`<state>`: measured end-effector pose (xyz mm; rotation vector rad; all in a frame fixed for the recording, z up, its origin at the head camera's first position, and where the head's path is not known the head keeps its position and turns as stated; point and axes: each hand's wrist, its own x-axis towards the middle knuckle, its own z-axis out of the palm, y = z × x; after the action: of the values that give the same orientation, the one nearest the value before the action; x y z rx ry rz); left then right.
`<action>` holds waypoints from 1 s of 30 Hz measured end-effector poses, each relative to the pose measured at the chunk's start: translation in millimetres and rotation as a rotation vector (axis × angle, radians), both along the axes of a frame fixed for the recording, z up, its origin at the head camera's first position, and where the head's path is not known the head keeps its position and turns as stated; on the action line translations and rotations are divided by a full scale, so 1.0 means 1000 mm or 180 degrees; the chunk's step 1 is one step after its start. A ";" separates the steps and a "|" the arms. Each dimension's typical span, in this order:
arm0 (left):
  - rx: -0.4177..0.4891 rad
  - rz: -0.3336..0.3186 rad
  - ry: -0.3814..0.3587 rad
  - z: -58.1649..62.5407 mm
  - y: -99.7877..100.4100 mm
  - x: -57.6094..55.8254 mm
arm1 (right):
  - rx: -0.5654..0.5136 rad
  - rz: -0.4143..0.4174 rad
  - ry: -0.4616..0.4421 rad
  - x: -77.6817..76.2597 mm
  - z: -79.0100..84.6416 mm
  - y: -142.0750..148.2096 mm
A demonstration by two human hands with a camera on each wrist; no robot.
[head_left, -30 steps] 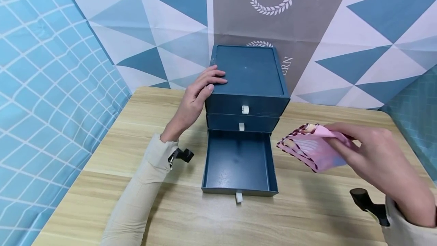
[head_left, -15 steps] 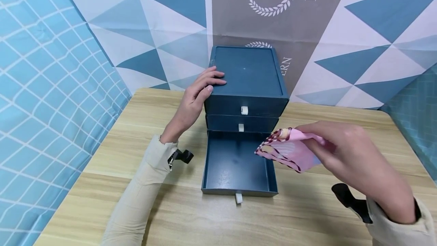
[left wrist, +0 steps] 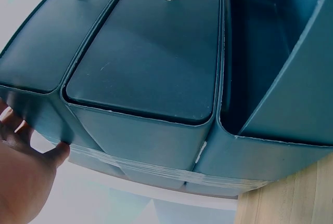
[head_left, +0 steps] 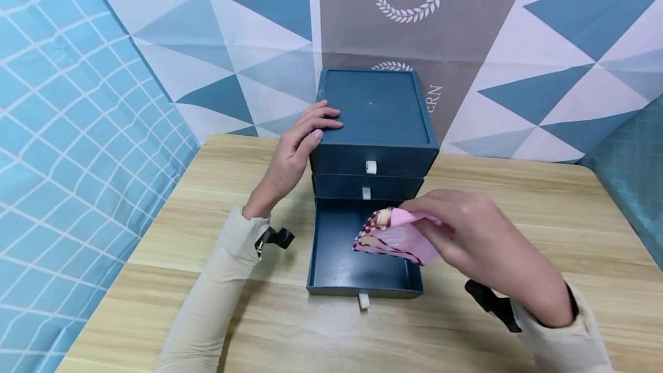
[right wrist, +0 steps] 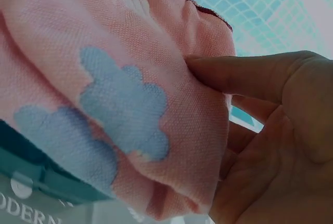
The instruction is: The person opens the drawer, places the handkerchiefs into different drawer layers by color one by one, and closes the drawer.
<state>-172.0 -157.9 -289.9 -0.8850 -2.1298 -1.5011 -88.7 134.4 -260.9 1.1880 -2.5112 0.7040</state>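
A dark blue drawer unit (head_left: 375, 111) stands at the back of the table, its bottom drawer (head_left: 331, 258) pulled out and its two upper drawers closed. My left hand (head_left: 292, 160) rests on the unit's top left edge, fingers on the top; the left wrist view shows the thumb against the side. Over the open drawer, my right hand (head_left: 476, 240) pinches a folded pink towel (head_left: 399, 238) between thumb and fingers. Blue cloud shapes and a dark red stitched edge show on the towel (right wrist: 125, 104) in the right wrist view. It hides part of the drawer's right side.
White tabs (head_left: 370, 167) stick out from the drawer fronts. The wooden table (head_left: 259, 327) runs around the unit. Behind it hangs a cloth with triangles (head_left: 259, 16), and a blue grid cloth (head_left: 67, 131) hangs at the left.
My right hand has carried the folded towel leftward, from beside the open drawer to over it. The left hand has stayed on the unit.
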 end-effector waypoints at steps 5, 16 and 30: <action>0.0010 -0.0027 0.0007 -0.001 0.001 -0.001 | -0.0037 0.0119 -0.0078 -0.003 -0.015 -0.011; 0.0020 -0.0053 0.0036 -0.001 0.000 -0.002 | 0.0243 0.0241 -0.0488 -0.012 -0.036 -0.026; 0.0018 -0.0039 0.0039 -0.001 -0.001 -0.001 | 0.0295 0.0637 -0.0800 -0.030 -0.064 -0.041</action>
<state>-173.0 -158.7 -290.5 -0.9046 -2.1141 -1.5032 -118.5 93.6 -325.2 1.4832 -2.6771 0.8412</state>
